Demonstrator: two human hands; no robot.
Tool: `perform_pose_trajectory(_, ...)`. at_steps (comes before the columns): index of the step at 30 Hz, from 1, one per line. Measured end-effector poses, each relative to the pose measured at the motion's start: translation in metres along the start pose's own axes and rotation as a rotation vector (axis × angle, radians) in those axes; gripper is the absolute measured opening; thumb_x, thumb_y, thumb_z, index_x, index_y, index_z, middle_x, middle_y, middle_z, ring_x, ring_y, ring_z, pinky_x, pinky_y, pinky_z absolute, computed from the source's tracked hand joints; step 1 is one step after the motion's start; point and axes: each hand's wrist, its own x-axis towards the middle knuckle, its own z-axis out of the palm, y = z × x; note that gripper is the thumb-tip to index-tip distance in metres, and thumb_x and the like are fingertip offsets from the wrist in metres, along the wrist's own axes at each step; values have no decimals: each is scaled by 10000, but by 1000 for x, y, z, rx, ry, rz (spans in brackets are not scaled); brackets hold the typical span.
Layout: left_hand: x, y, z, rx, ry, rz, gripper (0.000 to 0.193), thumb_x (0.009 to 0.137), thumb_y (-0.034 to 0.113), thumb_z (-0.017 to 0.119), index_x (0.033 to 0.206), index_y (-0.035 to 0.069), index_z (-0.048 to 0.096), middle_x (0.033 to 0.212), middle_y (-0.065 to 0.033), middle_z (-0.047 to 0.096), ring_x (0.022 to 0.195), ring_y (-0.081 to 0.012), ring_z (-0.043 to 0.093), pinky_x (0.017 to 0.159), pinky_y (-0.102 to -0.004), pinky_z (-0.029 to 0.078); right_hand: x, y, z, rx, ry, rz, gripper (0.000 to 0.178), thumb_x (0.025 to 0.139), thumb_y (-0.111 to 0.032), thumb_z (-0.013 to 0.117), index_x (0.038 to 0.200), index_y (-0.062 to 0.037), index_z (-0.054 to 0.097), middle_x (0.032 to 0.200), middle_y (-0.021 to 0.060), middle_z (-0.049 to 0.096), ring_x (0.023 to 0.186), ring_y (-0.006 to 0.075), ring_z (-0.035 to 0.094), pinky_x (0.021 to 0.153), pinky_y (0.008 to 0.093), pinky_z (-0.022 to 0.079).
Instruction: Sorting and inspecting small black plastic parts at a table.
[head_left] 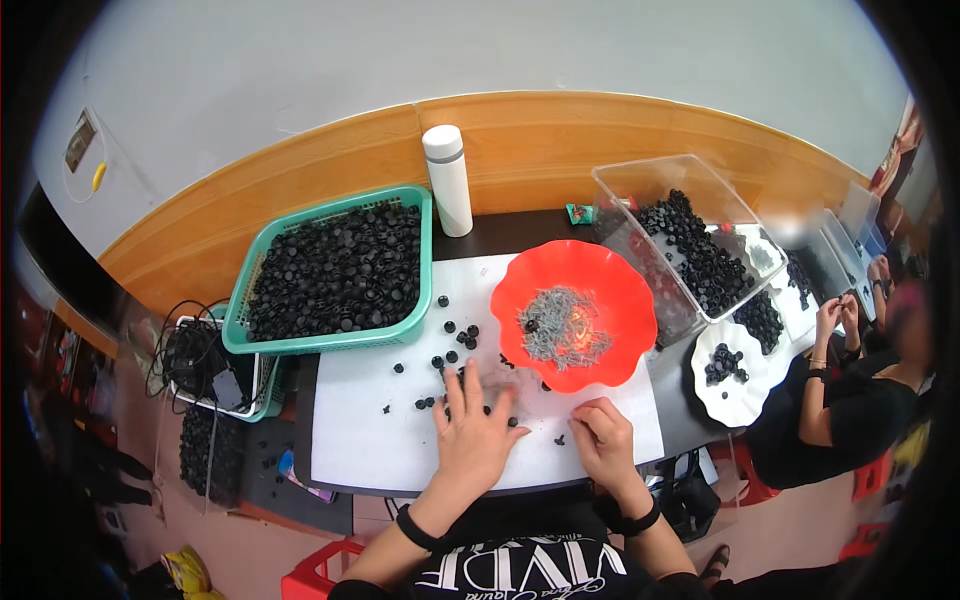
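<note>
My left hand [472, 432] is spread open, its fingers reaching over small round black plastic caps [438, 362] scattered on the white sheet [350, 430]. A few caps lie right by its fingertips and thumb. To the right, my right hand [606, 442] is closed, thumb and fingers pressed together; whatever it may hold is hidden. Just left of that hand lies a small black piece [560, 440]. Beyond both hands stands a red scallop-edged bowl [520, 275], with many thin grey pin-like pieces [565, 325] inside.
A green basket [428, 250] full of black caps is at the back left, beside a white bottle [449, 180]. At the right are a clear bin [640, 170] of black parts and a white scalloped plate [745, 408]. Another person [835, 400] works farther right.
</note>
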Motion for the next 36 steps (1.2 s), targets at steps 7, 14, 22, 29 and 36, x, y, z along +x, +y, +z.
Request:
perform_pose_trajectory(7, -12, -4, -13, -9, -39, -68, 556, 803, 272, 782, 1298, 80, 615, 1554, -333, 238, 1433, -556, 200, 1045, -679, 270, -1, 7, 6, -56, -22, -87, 115, 821, -21, 680, 916, 2, 621, 922, 158, 605, 813, 368, 627, 681, 434, 519)
perform_pose_trajectory(14, -9, 7, -9, 235, 41, -58, 545, 946, 347, 660, 1411, 89, 540, 1504, -271, 396, 1355, -484, 392, 1028, -646, 372, -6, 10, 1, -27, -14, -31, 107, 846, -14, 684, 930, 16, 624, 914, 152, 597, 808, 345, 629, 688, 407, 521)
perform_pose_trajectory(22, -7, -5, 3, 92, -104, -112, 587, 947, 382, 635, 1491, 228, 479, 1623, -275, 168, 1452, -535, 168, 1073, -717, 245, -7, 14, 1, 11, -23, -35, 112, 868, -26, 673, 949, 20, 611, 928, 155, 581, 834, 353, 617, 707, 419, 515)
perform_pose_trajectory(29, -7, -4, 1, 48, -61, -97, 549, 952, 359, 630, 1474, 238, 511, 1619, -278, 179, 1452, -524, 174, 1081, -699, 241, -8, 13, 1, 52, -43, -5, 127, 881, -16, 655, 986, 30, 601, 949, 160, 575, 841, 354, 611, 720, 420, 512)
perform_pose_trajectory(36, -5, -2, 0, 64, -118, -73, 554, 948, 326, 632, 1481, 242, 505, 1617, -265, 188, 1451, -522, 167, 1092, -688, 230, -2, 11, -2, 118, -19, -6, 125, 893, -56, 642, 954, 21, 564, 903, 162, 523, 800, 359, 586, 680, 432, 494)
